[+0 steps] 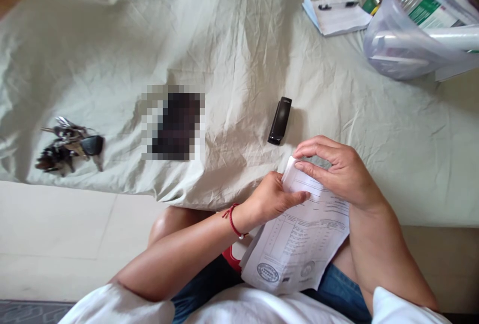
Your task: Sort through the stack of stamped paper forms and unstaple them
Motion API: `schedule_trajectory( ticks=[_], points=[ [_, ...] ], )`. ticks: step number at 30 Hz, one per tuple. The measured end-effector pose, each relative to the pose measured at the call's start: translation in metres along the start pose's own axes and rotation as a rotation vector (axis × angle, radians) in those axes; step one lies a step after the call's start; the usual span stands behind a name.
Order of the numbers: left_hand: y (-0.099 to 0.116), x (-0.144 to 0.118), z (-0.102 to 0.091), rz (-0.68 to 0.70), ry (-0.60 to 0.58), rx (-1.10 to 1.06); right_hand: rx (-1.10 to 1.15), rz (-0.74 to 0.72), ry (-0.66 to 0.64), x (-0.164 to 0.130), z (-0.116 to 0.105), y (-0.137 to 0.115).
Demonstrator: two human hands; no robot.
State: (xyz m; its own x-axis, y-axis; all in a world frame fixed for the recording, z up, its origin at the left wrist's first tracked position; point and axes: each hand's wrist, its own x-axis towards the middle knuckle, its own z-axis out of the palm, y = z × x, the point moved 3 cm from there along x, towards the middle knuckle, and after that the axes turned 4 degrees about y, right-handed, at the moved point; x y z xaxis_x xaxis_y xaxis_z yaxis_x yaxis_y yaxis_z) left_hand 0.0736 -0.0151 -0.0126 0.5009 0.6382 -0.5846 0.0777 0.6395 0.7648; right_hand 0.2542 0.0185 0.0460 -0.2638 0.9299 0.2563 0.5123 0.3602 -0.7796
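Two hands pinch the top of a printed paper over the person's lap.
The left hand (271, 201) grips the paper (299, 244) from the side with its thumb on top; the right hand (337, 169) presses its fingertips on the upper corner. Just beyond, on the sheet-covered counter (232, 39), lies a black stapler (280, 120), with keys (69, 144) well off to the left.

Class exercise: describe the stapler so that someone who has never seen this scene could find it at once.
Start at the wrinkled pale cloth covering the table. Just beyond the right hand, which holds printed papers together with the left hand, lies the stapler. It is small, black and oblong, lying alone, unlike the bunch of keys far left.
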Motion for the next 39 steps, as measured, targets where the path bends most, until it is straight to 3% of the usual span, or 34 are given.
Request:
schedule_trajectory(
  ticks=[8, 16, 39],
  points=[
    [0.01, -0.003, 0.001, 0.031, -0.003, 0.08, 0.055, 0.004, -0.026, 0.002, -0.005, -0.001],
    [0.01, -0.002, 0.002, 0.032, -0.002, 0.064, -0.028, -0.052, -0.024, 0.003, -0.009, -0.001],
    [0.02, -0.007, 0.001, 0.028, -0.051, 0.052, -0.084, -0.183, 0.035, 0.006, -0.004, -0.006]
  ],
)
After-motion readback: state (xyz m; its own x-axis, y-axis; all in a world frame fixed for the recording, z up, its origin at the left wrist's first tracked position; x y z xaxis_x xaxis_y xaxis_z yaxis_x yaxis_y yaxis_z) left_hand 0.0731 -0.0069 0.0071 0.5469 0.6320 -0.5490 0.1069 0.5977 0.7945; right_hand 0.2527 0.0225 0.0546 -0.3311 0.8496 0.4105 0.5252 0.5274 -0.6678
